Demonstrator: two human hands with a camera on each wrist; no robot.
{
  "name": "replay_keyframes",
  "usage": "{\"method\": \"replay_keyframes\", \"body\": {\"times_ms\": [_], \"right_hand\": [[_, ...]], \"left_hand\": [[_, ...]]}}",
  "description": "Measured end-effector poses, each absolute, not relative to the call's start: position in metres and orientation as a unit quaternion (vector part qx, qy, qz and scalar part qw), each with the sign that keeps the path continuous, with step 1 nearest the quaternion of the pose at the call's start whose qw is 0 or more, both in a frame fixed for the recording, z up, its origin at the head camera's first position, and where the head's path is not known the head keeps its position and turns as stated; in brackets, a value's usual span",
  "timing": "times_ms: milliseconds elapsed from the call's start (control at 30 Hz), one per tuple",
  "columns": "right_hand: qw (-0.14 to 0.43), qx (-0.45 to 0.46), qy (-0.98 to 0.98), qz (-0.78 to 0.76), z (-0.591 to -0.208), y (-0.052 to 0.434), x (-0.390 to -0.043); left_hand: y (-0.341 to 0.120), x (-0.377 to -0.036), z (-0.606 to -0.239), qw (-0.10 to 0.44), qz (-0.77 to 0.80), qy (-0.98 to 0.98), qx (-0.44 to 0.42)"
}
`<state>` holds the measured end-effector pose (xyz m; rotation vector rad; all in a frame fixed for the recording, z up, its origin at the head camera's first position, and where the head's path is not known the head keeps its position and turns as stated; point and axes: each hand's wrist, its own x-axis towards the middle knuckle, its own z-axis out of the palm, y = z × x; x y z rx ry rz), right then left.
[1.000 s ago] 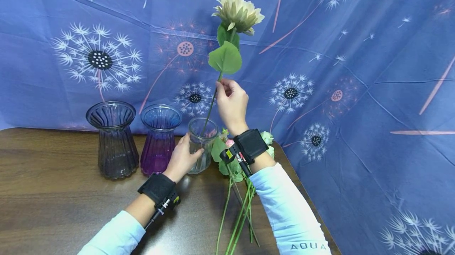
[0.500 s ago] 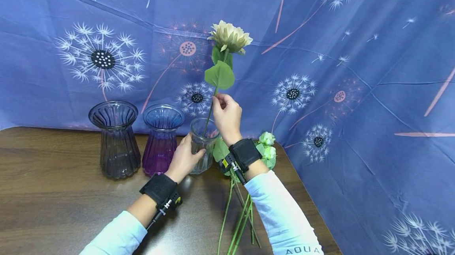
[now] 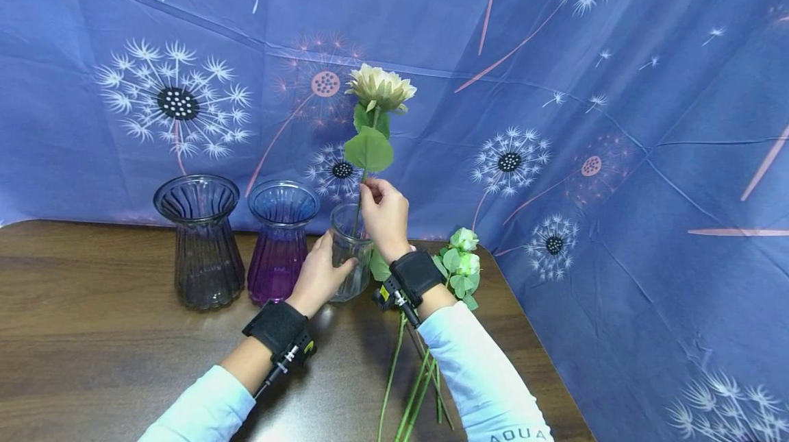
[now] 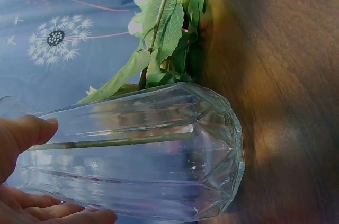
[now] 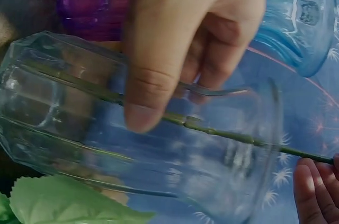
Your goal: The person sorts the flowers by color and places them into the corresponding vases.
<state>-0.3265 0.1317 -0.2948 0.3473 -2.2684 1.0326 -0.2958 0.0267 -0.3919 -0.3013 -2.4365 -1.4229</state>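
Note:
A long-stemmed cream flower (image 3: 381, 89) with broad green leaves stands nearly upright above a clear glass vase (image 3: 353, 281). Just below the leaves, my right hand (image 3: 387, 219) pinches its stem between thumb and fingers. The lower stem (image 4: 127, 142) runs down inside the vase, its end close to the base in the left wrist view. With thumb on one side and fingers on the other, my left hand (image 3: 319, 276) holds the vase, which stands on the table. In the right wrist view, the stem (image 5: 228, 135) passes through the vase mouth.
Left of the clear vase stand a purple-and-blue vase (image 3: 277, 267) and a smoky grey vase (image 3: 206, 260). Pale green flowers (image 3: 467, 264) lie to the right, several green stems (image 3: 411, 394) pointing toward me. A blue dandelion-print cloth (image 3: 419, 154) hangs behind the wooden table (image 3: 111, 332).
My right hand has moved down and slightly left, lowering the cream flower so its stem sits deeper in the vase. The left hand keeps its hold on the vase.

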Motion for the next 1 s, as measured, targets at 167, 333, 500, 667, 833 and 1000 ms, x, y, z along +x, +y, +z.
{"method": "replay_keyframes", "body": {"times_ms": [167, 333, 500, 667, 833, 1000], "right_hand": [[0.307, 0.121, -0.862, 0.384, -0.302, 0.131, -0.328], [0.294, 0.107, -0.867, 0.388, -0.307, 0.130, -0.329], [0.280, 0.102, -0.871, 0.391, -0.311, 0.131, -0.330], [0.281, 0.104, -0.870, 0.391, -0.315, 0.130, -0.332], [0.271, 0.103, -0.871, 0.396, -0.316, 0.130, -0.333], [0.261, 0.101, -0.873, 0.400, -0.317, 0.130, -0.334]], "left_hand": [[0.027, -0.296, -0.393, 0.154, -0.491, -0.851, -0.103], [0.027, -0.296, -0.393, 0.160, -0.491, -0.850, -0.104], [0.027, -0.296, -0.392, 0.160, -0.489, -0.851, -0.107], [0.027, -0.296, -0.394, 0.161, -0.492, -0.849, -0.107], [0.027, -0.296, -0.394, 0.159, -0.492, -0.849, -0.107], [0.027, -0.296, -0.393, 0.156, -0.487, -0.853, -0.106]]}}
